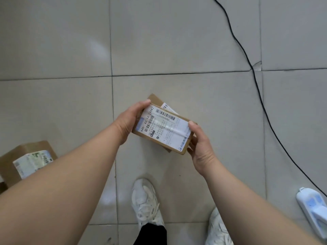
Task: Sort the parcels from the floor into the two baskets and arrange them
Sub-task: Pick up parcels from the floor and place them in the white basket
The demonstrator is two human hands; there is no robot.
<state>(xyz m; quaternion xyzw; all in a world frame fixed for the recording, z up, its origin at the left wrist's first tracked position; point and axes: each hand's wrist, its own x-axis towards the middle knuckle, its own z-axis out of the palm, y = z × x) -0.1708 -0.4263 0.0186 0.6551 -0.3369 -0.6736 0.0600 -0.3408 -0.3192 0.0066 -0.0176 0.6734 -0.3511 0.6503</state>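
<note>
The left hand (pixel 131 119) and right hand (pixel 200 147) clasp a labelled parcel (pixel 162 128) between them above the floor (pixel 177 41), while another parcel (pixel 28 160) lies well left of the left hand, so sorting looks unfinished, baskets unseen.

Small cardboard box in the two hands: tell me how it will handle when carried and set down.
Probably stiff: the small cardboard box keeps straight edges under the left hand and right hand. Likely light, since each grip is only at an end. The glossy taped label may be slightly slippery; flat faces should not roll.
</note>
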